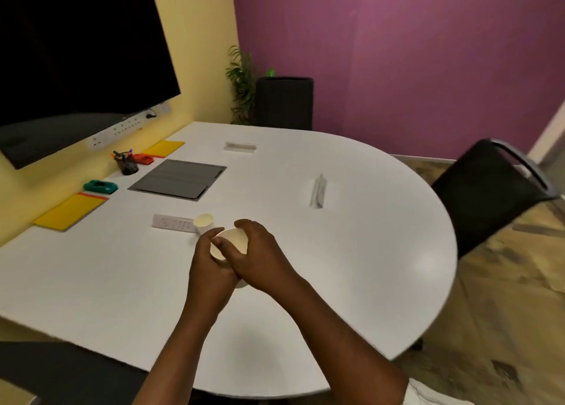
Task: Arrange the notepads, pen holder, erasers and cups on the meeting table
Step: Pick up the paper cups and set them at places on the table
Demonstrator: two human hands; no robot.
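1. A smooth, cream paper cup (230,245), round and tapered, is held tilted above the glossy white table (351,252).
2. It is enclosed between both hands: the left hand (211,268) and the right hand (261,259) are curled around its sides.
3. A second cup (204,223) is seen upright on the table just beyond.

Your left forearm (183,340) and right forearm (333,328) reach forward and converge, wrists close together. Your left hand (209,264) grips the cup (231,242) from its side, while your right hand (263,259) curls its fingers (246,226) over it from the other side
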